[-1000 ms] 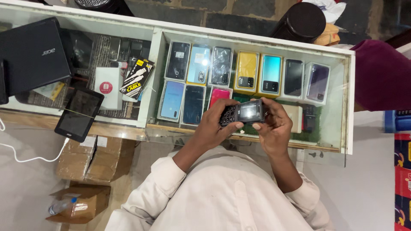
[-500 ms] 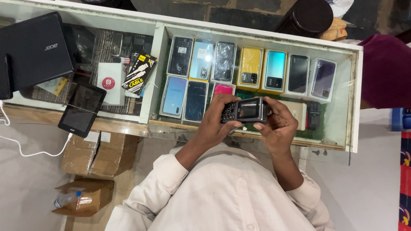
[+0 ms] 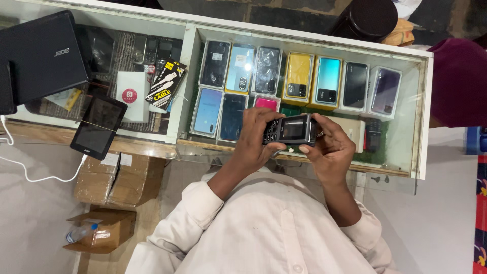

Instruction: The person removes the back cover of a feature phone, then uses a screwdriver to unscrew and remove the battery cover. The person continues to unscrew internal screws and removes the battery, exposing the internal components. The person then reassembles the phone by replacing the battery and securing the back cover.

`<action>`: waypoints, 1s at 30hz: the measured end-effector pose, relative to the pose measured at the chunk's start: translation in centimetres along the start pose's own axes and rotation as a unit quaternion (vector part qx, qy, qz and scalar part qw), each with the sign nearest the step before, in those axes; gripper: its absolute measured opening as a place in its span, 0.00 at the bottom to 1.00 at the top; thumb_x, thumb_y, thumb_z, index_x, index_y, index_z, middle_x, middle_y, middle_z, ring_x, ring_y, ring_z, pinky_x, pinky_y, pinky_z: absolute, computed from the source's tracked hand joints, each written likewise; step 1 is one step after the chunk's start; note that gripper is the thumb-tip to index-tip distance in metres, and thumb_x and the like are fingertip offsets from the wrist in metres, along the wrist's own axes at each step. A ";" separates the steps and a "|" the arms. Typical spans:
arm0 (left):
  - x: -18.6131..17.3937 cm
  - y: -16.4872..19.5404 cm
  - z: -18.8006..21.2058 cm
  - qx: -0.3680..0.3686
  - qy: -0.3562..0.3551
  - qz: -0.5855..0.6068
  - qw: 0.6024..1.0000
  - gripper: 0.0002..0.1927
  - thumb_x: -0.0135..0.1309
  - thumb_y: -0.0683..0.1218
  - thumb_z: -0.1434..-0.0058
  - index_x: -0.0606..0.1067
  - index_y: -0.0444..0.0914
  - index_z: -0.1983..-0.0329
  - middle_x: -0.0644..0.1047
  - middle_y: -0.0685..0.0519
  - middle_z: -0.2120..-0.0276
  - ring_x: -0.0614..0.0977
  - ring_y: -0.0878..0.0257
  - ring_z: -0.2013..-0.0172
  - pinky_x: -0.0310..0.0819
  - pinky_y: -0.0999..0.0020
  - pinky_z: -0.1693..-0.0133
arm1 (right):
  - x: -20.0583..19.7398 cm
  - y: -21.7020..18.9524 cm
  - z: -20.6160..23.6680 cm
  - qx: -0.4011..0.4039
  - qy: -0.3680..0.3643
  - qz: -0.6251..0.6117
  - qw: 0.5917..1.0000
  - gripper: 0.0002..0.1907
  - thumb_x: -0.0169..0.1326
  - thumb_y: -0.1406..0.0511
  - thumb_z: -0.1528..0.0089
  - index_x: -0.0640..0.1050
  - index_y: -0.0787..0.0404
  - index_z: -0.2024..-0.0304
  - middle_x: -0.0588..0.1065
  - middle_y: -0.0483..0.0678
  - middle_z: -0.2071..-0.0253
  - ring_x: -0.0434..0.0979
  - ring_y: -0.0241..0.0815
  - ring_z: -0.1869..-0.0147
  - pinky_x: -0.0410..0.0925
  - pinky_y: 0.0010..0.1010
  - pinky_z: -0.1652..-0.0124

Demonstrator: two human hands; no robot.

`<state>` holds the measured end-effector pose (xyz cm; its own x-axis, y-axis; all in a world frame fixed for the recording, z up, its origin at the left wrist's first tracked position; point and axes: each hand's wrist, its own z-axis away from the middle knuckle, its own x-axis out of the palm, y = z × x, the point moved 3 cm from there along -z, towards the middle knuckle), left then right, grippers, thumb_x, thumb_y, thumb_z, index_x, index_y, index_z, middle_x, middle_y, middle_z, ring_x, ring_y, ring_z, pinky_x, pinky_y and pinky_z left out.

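While I stand at the counter, this is how things lie in the head view, the only one there is.

Phone: a small dark keypad phone [image 3: 290,130] lies sideways between my two hands, its screen and keys facing up at me, over the front edge of the glass display counter [image 3: 423,116].
Left hand: my left hand [image 3: 256,139] is wrapped around the keypad end, fingers closed on it.
Right hand: my right hand [image 3: 332,147] grips the screen end, thumb along the lower edge.
Done so far: the phone is out of the case and held in both hands; it looks whole, with nothing taken off it that I can see.
Left to do: I judge the handling is under way; the screen looks dim, so I can't tell whether it is on.
Around it: boxed smartphones [image 3: 299,76] in rows under the glass, a closed black laptop [image 3: 43,56] and a small tablet [image 3: 98,127] to my left.
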<state>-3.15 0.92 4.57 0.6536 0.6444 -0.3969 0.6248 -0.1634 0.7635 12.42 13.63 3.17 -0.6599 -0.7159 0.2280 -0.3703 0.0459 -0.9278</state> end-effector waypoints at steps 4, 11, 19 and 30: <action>-0.2 0.1 0.2 -0.003 -0.002 0.019 1.000 0.36 0.50 0.68 0.34 0.69 0.36 0.37 0.69 0.44 0.46 0.69 0.49 0.43 0.66 0.55 0.38 | 0.1 -0.1 0.1 -0.002 -0.009 -0.016 1.000 0.34 0.68 0.73 0.42 0.70 0.74 0.35 0.75 0.59 0.38 0.77 0.45 0.34 0.71 0.34 0.36; -0.3 0.4 0.6 -0.004 -0.001 0.016 1.000 0.37 0.49 0.69 0.33 0.69 0.36 0.36 0.69 0.44 0.45 0.68 0.49 0.44 0.64 0.55 0.37 | 0.1 -0.2 0.3 -0.010 -0.008 -0.006 1.000 0.35 0.68 0.73 0.42 0.70 0.74 0.35 0.74 0.59 0.37 0.76 0.46 0.33 0.70 0.35 0.33; -0.3 0.6 1.2 -0.018 0.008 0.045 0.999 0.37 0.48 0.69 0.32 0.68 0.36 0.36 0.69 0.45 0.45 0.68 0.50 0.44 0.65 0.56 0.37 | 0.1 -0.6 0.6 -0.017 -0.018 -0.007 1.000 0.35 0.68 0.73 0.42 0.70 0.74 0.34 0.75 0.60 0.37 0.76 0.46 0.32 0.70 0.35 0.33; -0.1 -1.2 1.6 -0.093 0.166 0.214 0.958 0.41 0.28 0.74 0.26 0.68 0.35 0.39 0.68 0.50 0.49 0.75 0.62 0.48 0.74 0.63 0.43 | -1.2 0.3 0.8 0.008 -0.008 -0.146 0.989 0.36 0.69 0.73 0.44 0.72 0.70 0.34 0.75 0.60 0.37 0.77 0.46 0.33 0.69 0.39 0.31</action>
<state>-3.25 -0.13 2.87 0.6419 0.7551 0.1335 0.2223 -0.3499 0.9100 13.62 13.94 2.40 -0.5163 -0.7075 0.4825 -0.5334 -0.1751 -0.8275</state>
